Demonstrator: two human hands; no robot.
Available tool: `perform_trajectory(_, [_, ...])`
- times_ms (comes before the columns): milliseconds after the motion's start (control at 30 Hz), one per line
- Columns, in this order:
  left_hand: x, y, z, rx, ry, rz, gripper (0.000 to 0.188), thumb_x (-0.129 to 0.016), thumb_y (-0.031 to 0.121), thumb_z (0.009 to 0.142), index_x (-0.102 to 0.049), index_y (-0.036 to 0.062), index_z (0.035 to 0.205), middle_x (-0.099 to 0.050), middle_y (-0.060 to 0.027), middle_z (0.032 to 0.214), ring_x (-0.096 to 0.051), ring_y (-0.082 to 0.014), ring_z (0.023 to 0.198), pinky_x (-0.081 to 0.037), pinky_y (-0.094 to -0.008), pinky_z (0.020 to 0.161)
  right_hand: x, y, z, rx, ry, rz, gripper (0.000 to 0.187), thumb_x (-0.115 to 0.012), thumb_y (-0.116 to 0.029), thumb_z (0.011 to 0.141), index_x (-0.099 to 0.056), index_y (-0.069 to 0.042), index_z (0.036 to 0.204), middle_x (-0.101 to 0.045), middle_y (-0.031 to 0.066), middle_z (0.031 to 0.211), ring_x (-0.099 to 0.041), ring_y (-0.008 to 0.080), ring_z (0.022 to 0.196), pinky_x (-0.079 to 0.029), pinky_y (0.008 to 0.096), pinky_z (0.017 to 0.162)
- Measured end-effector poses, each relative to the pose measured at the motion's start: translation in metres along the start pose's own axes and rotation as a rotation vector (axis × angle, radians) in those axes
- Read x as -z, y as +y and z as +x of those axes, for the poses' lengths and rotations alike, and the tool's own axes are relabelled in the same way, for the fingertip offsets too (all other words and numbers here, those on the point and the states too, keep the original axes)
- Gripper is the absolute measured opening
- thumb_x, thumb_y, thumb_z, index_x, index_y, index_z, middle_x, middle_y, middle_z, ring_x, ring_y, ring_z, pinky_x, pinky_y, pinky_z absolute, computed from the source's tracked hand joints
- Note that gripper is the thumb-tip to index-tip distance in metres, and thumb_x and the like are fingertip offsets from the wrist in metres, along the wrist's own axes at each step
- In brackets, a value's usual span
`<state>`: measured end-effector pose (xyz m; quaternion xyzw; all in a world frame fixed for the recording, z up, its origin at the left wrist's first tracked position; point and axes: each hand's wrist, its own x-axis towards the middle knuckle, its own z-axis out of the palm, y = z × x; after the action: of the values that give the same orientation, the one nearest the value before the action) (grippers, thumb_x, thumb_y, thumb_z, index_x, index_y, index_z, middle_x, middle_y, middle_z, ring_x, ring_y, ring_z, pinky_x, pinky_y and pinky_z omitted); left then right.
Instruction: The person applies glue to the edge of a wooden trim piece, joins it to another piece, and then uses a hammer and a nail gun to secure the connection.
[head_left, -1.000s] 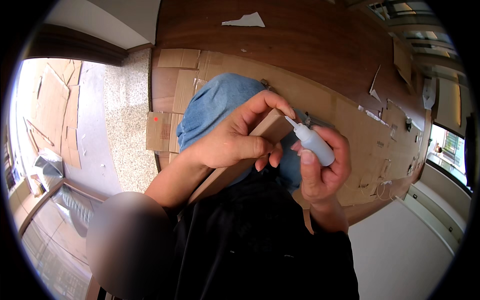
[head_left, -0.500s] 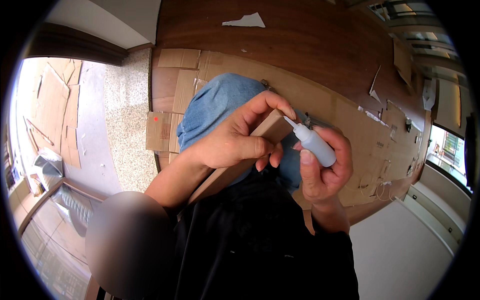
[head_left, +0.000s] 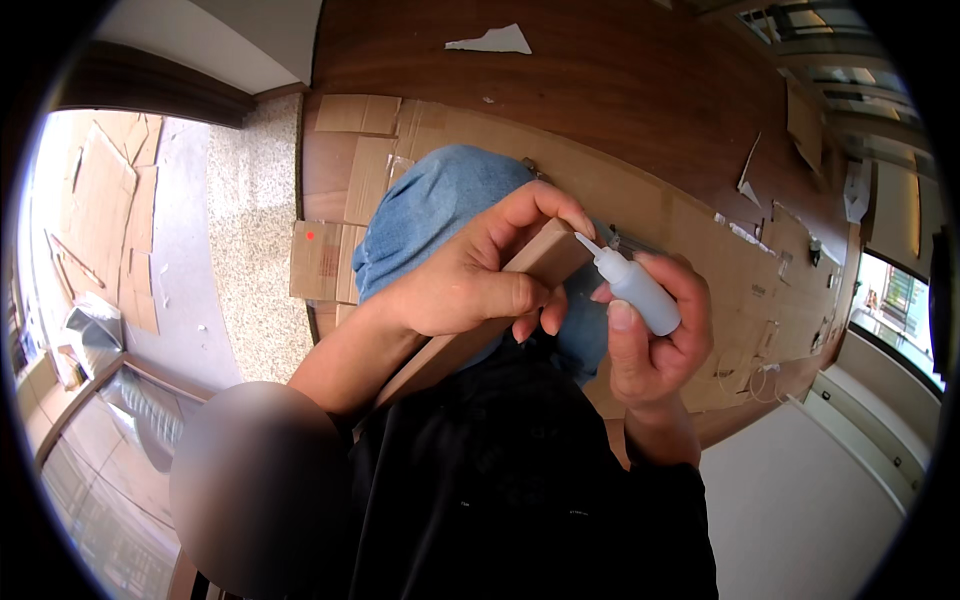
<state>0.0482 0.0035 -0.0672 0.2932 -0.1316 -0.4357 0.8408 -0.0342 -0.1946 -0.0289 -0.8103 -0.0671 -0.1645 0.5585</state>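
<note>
My left hand [head_left: 490, 265] grips a long wooden board [head_left: 553, 253], its thumb on the near face and the forefinger bent over the far end. The board slants from my body up toward the middle, with its lower part running beside my forearm. In my right hand [head_left: 662, 335] is a small white squeeze bottle [head_left: 640, 293] with a narrow pointed nozzle. Thumb and fingers wrap round the bottle, which leans so its tip points up and left, close to the board's end and my left forefinger. Whether the tip touches the wood I cannot tell.
Below the hands is my knee in blue jeans [head_left: 440, 195]. Flattened cardboard [head_left: 690, 215] covers much of the brown wood floor [head_left: 600, 75]. A white scrap [head_left: 495, 40] lies farther off. A speckled stone threshold [head_left: 255, 220] runs along the left, and a white panel [head_left: 800, 490] stands at lower right.
My right hand and the bottle have shifted slightly right and down, drawing the nozzle a little away from the board's end. My left hand and the board stay nearly still.
</note>
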Motion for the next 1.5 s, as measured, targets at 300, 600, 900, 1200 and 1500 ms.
perform_trajectory(300, [0.001, -0.001, 0.0, 0.004, 0.002, 0.002, 0.061, -0.053, -0.01, 0.078, -0.048, 0.0125, 0.135, -0.054, -0.019, 0.135, -0.068, -0.0204, 0.076, -0.054, -0.0259, 0.057, 0.001, -0.001, 0.001, 0.013, -0.004, -0.012, 0.036, -0.073, -0.005, 0.086, -0.061, 0.006, 0.119, -0.062, 0.0103, 0.095, -0.056, 0.0134, 0.075, -0.046, 0.0257, 0.065])
perform_trajectory(600, [0.002, 0.0, 0.001, 0.008, -0.012, 0.002, 0.061, -0.056, -0.007, 0.079, -0.047, 0.0123, 0.136, -0.052, -0.0204, 0.139, -0.068, -0.0203, 0.077, -0.056, -0.0254, 0.058, 0.003, -0.002, 0.001, 0.001, -0.01, -0.021, 0.036, -0.074, -0.006, 0.086, -0.061, 0.006, 0.118, -0.062, 0.0087, 0.093, -0.055, 0.0122, 0.073, -0.045, 0.0257, 0.063])
perform_trajectory(900, [0.003, 0.0, 0.0, 0.02, -0.015, -0.01, 0.063, -0.053, -0.009, 0.077, -0.047, 0.0128, 0.136, -0.051, -0.0208, 0.141, -0.068, -0.02, 0.077, -0.056, -0.0252, 0.058, -0.002, 0.002, -0.001, 0.008, 0.026, 0.042, 0.034, -0.073, -0.007, 0.088, -0.061, 0.006, 0.117, -0.063, 0.0077, 0.092, -0.055, 0.0112, 0.073, -0.045, 0.025, 0.064])
perform_trajectory(1200, [0.0, 0.002, 0.001, 0.01, -0.017, 0.035, 0.063, -0.05, -0.012, 0.078, -0.046, 0.0133, 0.136, -0.051, -0.0215, 0.14, -0.067, -0.0211, 0.076, -0.054, -0.0259, 0.056, 0.003, 0.003, -0.004, -0.048, 0.015, 0.043, 0.034, -0.07, -0.007, 0.092, -0.059, 0.006, 0.12, -0.063, 0.0077, 0.098, -0.055, 0.0097, 0.081, -0.045, 0.0237, 0.069])
perform_trajectory(1500, [-0.002, -0.004, 0.002, -0.052, -0.009, 0.062, 0.062, -0.051, -0.012, 0.079, -0.044, 0.0124, 0.135, -0.049, -0.0209, 0.14, -0.067, -0.0201, 0.076, -0.053, -0.025, 0.056, 0.008, 0.002, 0.008, -0.257, -0.057, 0.296, 0.029, -0.069, -0.008, 0.095, -0.06, 0.004, 0.12, -0.062, 0.0053, 0.1, -0.052, 0.0066, 0.081, -0.044, 0.0221, 0.071])
